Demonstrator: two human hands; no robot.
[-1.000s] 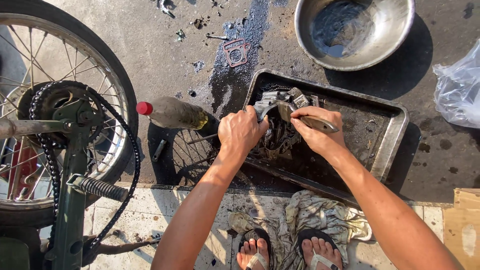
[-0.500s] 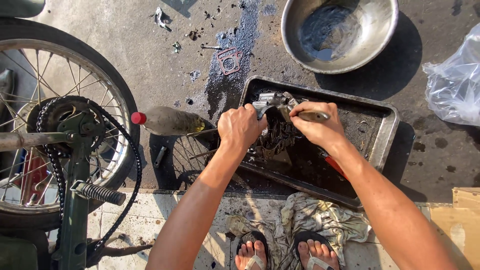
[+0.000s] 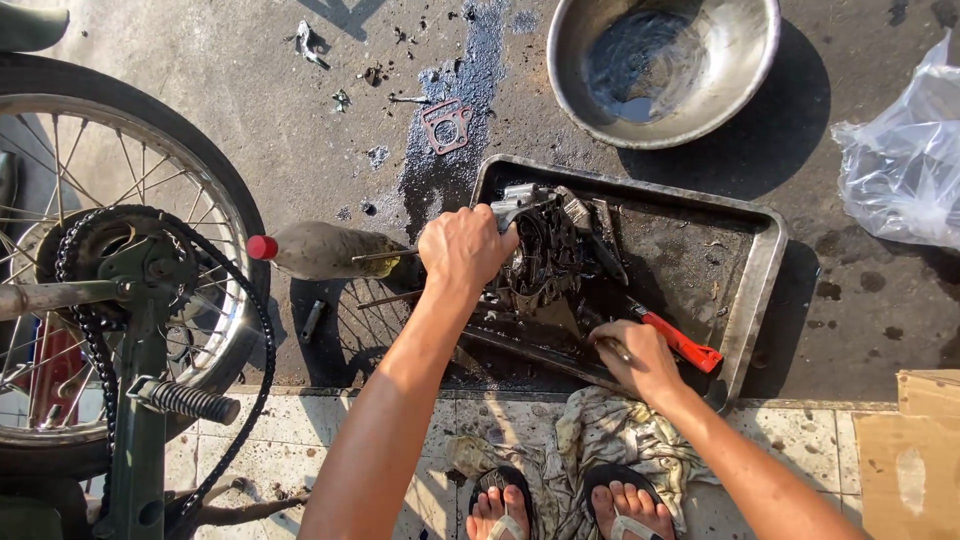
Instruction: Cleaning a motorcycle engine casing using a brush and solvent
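A big spoked motorbike wheel [image 3: 110, 270] with a black tyre fills the left side of the frame. A dark chain [image 3: 85, 330] loops around its middle, and a green metal frame bar [image 3: 140, 420] stands in front of it.

A dirty black metal tray [image 3: 745, 290] lies on the oily concrete floor [image 3: 250, 130] in the middle of the frame. Above it, at the top, sits a round silver metal bowl [image 3: 665, 65] with dark liquid at the bottom. A crumpled clear plastic bag [image 3: 900, 160] is at the right edge.

Inside the tray, on its left half, stands a greasy grey engine part [image 3: 545, 255]. The left hand [image 3: 465, 250] is closed in a tight grip on the top left of this engine part. The right hand [image 3: 630, 355] is low in the tray, near its front rim, with its fingers curled narrow around a thin dark tool; I cannot tell what kind. A red-handled tool [image 3: 680, 342] lies just beside this hand, to its right.

A brown plastic bottle with a red cap [image 3: 320, 250] lies on the floor left of the tray. A stained rag [image 3: 610, 430] lies on the pale tiles at the bottom, by two feet in sandals [image 3: 560, 510]. A small flat gasket [image 3: 447, 125] lies on the wet floor above the tray.
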